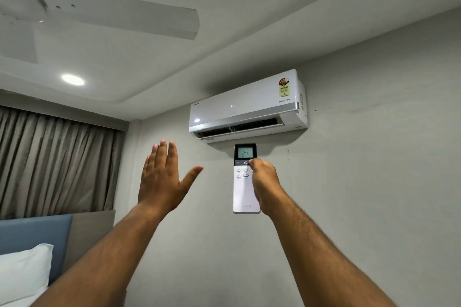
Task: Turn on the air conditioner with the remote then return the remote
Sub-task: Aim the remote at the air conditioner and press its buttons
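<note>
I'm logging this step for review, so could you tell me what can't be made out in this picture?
- Head view: the right hand covers the right column of buttons on the remote.
- The labels under the remote's visible buttons are too small to read.
- The fine print on the air conditioner energy sticker is too small.
- The ceiling fan is cut off by the left edge.

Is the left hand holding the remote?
No, the left hand is open and empty; the right hand grips the remote.
</note>
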A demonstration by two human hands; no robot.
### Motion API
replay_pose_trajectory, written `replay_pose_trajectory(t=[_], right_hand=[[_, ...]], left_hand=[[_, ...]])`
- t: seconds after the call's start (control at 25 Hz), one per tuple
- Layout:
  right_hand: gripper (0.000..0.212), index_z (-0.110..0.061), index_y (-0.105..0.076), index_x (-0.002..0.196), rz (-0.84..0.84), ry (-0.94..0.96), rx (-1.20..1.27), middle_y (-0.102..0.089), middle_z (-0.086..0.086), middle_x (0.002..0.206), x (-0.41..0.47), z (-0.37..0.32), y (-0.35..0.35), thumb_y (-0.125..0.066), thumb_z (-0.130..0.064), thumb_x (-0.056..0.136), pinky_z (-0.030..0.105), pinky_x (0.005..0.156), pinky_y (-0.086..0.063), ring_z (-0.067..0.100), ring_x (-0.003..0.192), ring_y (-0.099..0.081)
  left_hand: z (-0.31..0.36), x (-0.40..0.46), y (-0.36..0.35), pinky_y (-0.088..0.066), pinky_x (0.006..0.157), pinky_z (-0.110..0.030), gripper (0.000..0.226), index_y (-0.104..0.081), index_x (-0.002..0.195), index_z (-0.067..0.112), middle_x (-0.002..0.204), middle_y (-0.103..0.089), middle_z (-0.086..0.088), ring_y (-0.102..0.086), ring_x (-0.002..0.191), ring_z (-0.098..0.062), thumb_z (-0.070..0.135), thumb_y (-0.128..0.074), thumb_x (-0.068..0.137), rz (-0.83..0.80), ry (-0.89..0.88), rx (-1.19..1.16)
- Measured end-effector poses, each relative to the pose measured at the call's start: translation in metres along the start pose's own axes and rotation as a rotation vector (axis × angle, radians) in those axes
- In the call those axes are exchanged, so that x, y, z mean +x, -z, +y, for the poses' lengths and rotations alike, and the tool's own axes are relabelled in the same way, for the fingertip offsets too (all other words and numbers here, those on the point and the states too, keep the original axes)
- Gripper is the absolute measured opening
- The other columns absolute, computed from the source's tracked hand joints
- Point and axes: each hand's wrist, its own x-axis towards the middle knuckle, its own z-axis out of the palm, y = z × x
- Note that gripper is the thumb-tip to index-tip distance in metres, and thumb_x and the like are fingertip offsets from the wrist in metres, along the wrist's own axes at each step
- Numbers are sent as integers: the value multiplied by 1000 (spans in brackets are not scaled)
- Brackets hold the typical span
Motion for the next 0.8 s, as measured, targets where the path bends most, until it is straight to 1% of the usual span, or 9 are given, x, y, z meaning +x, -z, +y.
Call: replay_pose_trajectory(t=[0.08,0.16,0.24,0.36,0.44,0.52,0.64,0.72,0.8], right_hand=[[15,-15,-52,86,6,33,45,-60,8,74,-2,-1,-6,-44,-23,95,25,54,-44,24,60,-55],[15,-15,-53,85,7,62,81,-60,9,76,-4,-1,-15,-47,-24,95,23,52,-43,23,60,-54],[17,-16,-54,82,-10,68,95,-61,5,71,-9,3,-29,-49,-25,96,18,47,-42,20,52,-54],[19,-17,-57,81,-67,44,112,-63,0,66,-20,15,-59,-51,-25,97,15,42,-40,12,44,-54],[17,-16,-60,85,-109,23,125,-65,-1,66,-28,24,-82,-52,-26,97,16,44,-40,12,45,-55],[18,-16,-62,89,-172,-14,139,-67,-1,68,-40,36,-109,-51,-26,97,19,48,-42,13,49,-57],[21,-14,-66,98,-304,-93,169,-70,1,75,-66,60,-156,-50,-26,98,25,57,-46,17,59,-61],[21,-14,-67,98,-375,-128,186,-71,3,76,-84,76,-183,-50,-26,98,24,55,-45,17,59,-62],[19,-16,-66,93,-429,-158,204,-71,2,74,-104,90,-207,-51,-25,98,21,51,-44,15,56,-61]], left_hand=[[1,3,1,-15,120,-43,86,-25,151,9,162,-22,-16,-14,150,-29,68,-35,90,-24,112,-158],[0,4,4,-30,114,-44,65,-46,141,9,151,-43,-14,-35,141,-30,54,-47,94,-38,241,-349],[-4,-1,8,-44,102,-40,46,-60,127,13,134,-61,-8,-54,123,-25,44,-54,94,-40,345,-525],[-14,-19,19,-48,79,-31,17,-70,96,23,104,-72,-1,-64,96,-19,36,-59,92,-41,441,-654],[-21,-31,29,-53,74,-35,14,-69,85,23,89,-72,-3,-66,82,-19,32,-61,92,-49,492,-737],[-33,-44,42,-55,73,-37,16,-71,88,17,89,-72,-7,-65,72,-17,30,-62,92,-74,544,-783],[-62,-73,69,-55,61,-28,20,-73,92,16,86,-76,-2,-69,69,-16,32,-62,92,-101,650,-775],[-81,-93,86,-56,62,-29,17,-75,92,16,83,-78,-2,-71,70,-15,29,-63,92,-121,708,-761],[-100,-113,105,-57,64,-32,15,-75,94,15,85,-79,-5,-71,70,-18,25,-63,92,-146,760,-734]])
